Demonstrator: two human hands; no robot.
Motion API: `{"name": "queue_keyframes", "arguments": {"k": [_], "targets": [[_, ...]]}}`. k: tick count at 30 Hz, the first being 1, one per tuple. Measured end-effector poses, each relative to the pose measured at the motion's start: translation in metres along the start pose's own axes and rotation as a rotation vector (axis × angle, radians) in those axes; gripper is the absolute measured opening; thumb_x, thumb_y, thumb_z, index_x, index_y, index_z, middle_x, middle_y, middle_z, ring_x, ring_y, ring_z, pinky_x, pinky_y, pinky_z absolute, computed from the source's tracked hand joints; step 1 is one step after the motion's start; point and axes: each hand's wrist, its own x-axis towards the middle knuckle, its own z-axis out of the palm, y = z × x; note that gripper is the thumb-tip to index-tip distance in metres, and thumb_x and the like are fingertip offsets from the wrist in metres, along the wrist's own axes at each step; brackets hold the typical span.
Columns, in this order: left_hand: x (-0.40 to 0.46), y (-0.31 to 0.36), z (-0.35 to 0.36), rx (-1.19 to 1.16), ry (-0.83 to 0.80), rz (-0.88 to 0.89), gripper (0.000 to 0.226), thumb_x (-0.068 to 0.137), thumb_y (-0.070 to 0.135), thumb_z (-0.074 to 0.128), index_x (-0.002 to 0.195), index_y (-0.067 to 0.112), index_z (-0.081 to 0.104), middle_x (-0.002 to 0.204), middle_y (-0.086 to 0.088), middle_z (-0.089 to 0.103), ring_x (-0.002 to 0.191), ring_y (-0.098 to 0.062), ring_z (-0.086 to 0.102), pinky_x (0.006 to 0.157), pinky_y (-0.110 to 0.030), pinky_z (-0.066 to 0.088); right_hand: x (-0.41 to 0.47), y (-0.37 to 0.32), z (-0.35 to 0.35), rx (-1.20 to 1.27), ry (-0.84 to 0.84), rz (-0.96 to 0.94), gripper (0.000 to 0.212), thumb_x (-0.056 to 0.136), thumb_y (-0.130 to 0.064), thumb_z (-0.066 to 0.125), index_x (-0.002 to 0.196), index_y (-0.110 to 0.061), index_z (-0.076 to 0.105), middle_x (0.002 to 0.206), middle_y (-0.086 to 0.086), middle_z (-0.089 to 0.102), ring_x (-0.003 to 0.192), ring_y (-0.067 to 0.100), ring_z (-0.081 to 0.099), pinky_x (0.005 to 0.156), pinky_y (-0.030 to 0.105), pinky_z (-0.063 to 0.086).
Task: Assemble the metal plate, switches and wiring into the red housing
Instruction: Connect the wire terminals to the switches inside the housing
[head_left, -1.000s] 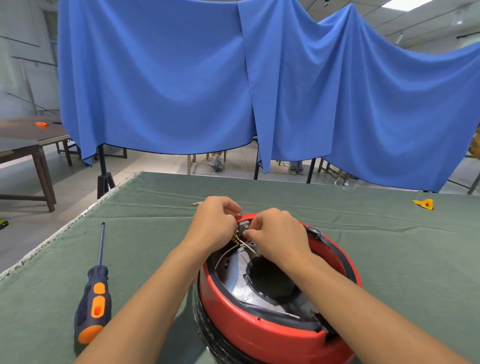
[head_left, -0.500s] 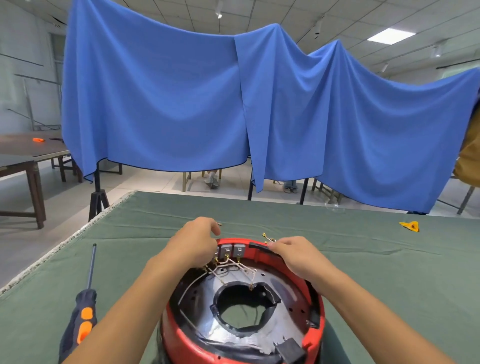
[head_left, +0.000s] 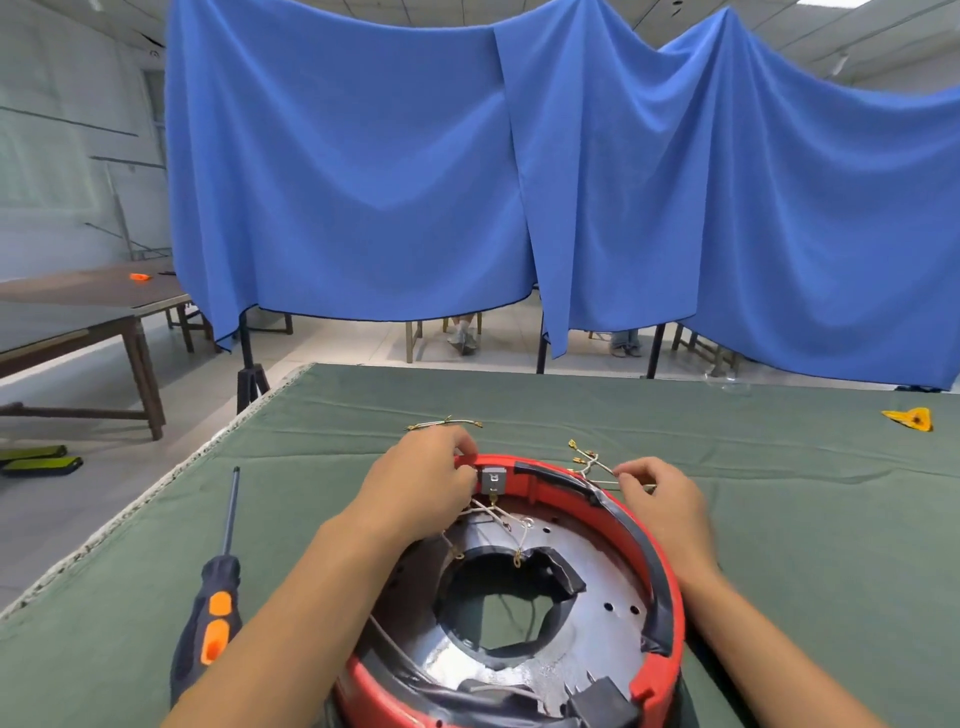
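Observation:
The round red housing (head_left: 670, 587) lies open side up on the green cloth, with the metal plate (head_left: 597, 603) seated inside around a central hole. A grey switch (head_left: 492, 479) sits at the far inner rim, thin white wires (head_left: 493, 517) running from it over the plate. My left hand (head_left: 421, 483) grips the far rim beside that switch, fingers curled over the edge. My right hand (head_left: 662, 493) pinches a loose bundle of white wires with brass terminals (head_left: 587, 460) lying just outside the rim on the right.
A screwdriver (head_left: 213, 597) with black and orange handle lies left of the housing. Another short wire (head_left: 441, 423) rests on the cloth behind my left hand. A yellow piece (head_left: 909, 418) sits far right. The table edge runs diagonally on the left.
The camera has tilted up and the housing sits lower in view. My right hand moved right, off the rim, to the loose wire bundle. My left hand stays at the switch.

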Motion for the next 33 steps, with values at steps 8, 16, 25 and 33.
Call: {"name": "queue_keyframes", "arguments": {"k": [8,16,25,33], "targets": [[0.003,0.0,0.003,-0.031,0.009,-0.024,0.022,0.085,0.018,0.053,0.102,0.024,0.065,0.106,0.002,0.065,0.097,-0.02,0.059,0.088,-0.038,0.049,0.033,0.009,0.023,-0.483,-0.161,-0.078,0.04,0.095,-0.024,0.043,0.134,-0.019,0.049,0.137,0.007,0.052,0.127,0.028,0.04,0.1,0.037,0.033],[0.004,0.0,0.003,-0.059,0.008,-0.048,0.023,0.085,0.017,0.052,0.102,0.026,0.065,0.101,0.006,0.065,0.092,-0.018,0.061,0.086,-0.039,0.051,0.042,0.013,0.012,-0.406,-0.08,0.079,0.014,0.087,-0.032,0.063,0.094,-0.023,0.07,0.107,0.006,0.07,0.105,0.03,0.06,0.084,0.034,0.042],[0.004,0.0,0.004,-0.053,0.006,-0.049,0.022,0.086,0.019,0.052,0.102,0.028,0.063,0.099,0.008,0.063,0.093,-0.017,0.06,0.087,-0.039,0.05,0.034,0.004,0.013,-0.571,-0.036,-0.014,0.019,0.09,-0.013,0.049,0.1,-0.01,0.066,0.11,0.011,0.064,0.106,0.032,0.056,0.075,0.033,0.042],[0.003,0.001,0.003,-0.059,0.002,-0.06,0.021,0.086,0.019,0.052,0.1,0.028,0.063,0.101,0.006,0.062,0.095,-0.019,0.059,0.088,-0.039,0.05,0.027,-0.009,0.009,-0.528,0.063,-0.307,0.009,0.093,-0.018,0.051,0.1,-0.014,0.053,0.093,0.01,0.067,0.092,0.032,0.059,0.077,0.036,0.033]]}}
